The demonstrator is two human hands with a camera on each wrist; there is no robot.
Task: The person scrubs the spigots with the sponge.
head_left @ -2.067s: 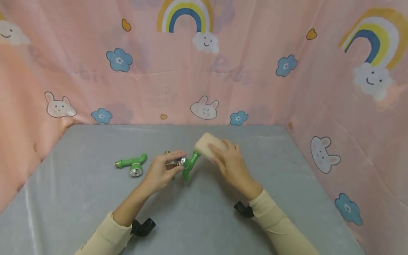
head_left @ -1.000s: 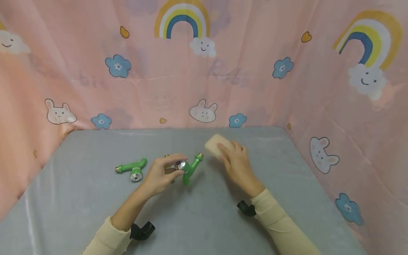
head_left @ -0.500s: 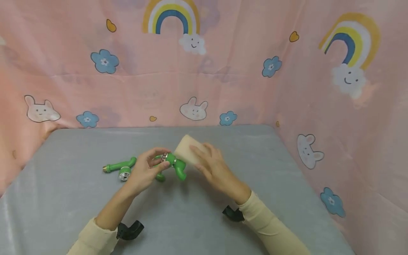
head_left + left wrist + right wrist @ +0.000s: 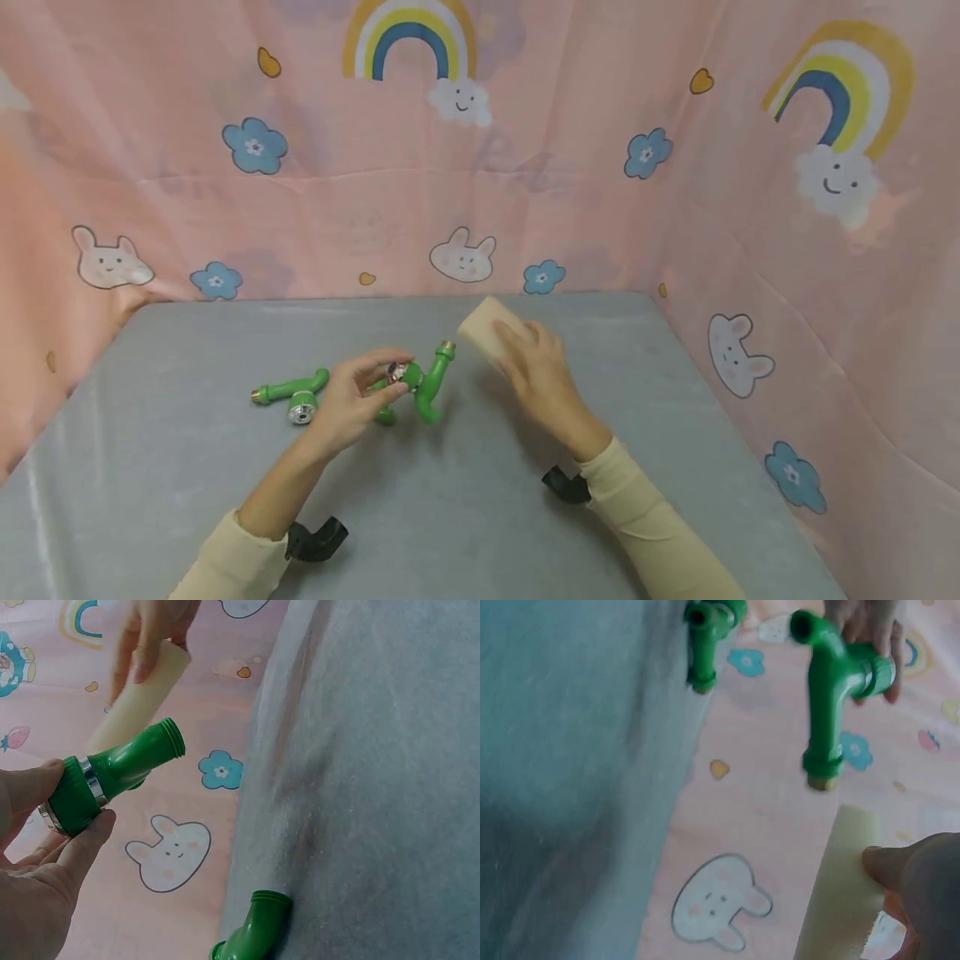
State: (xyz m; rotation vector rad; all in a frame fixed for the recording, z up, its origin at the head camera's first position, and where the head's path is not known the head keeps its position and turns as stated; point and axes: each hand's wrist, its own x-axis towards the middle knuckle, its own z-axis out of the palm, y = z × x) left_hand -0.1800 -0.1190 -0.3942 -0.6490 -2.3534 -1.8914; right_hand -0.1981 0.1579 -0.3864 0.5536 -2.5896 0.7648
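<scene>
My left hand (image 4: 352, 402) holds a green faucet (image 4: 432, 383) by its round chrome-ended knob, above the table. The faucet's brass threaded end points up and away to the right, and its curved spout hangs down. In my right hand (image 4: 543, 383) is a cream-coloured sponge block (image 4: 483, 329), pinched between thumb and fingers. A small gap parts the sponge from the faucet's brass end, as the right wrist view also shows. Behind the left hand a second green faucet (image 4: 386, 415) stays mostly hidden. Another green faucet (image 4: 288, 390) lies left of that hand.
A grey cloth-covered table (image 4: 465, 508) spreads beneath both hands. Pink patterned curtain (image 4: 570, 217) closes off the back and both sides. Black curved mounts (image 4: 318, 540) sit at the wrists.
Half a second ago the sponge covered the faucet's threaded end. Since then my right hand has drawn the sponge away to the right, and the faucet has turned, baring its brass end.
</scene>
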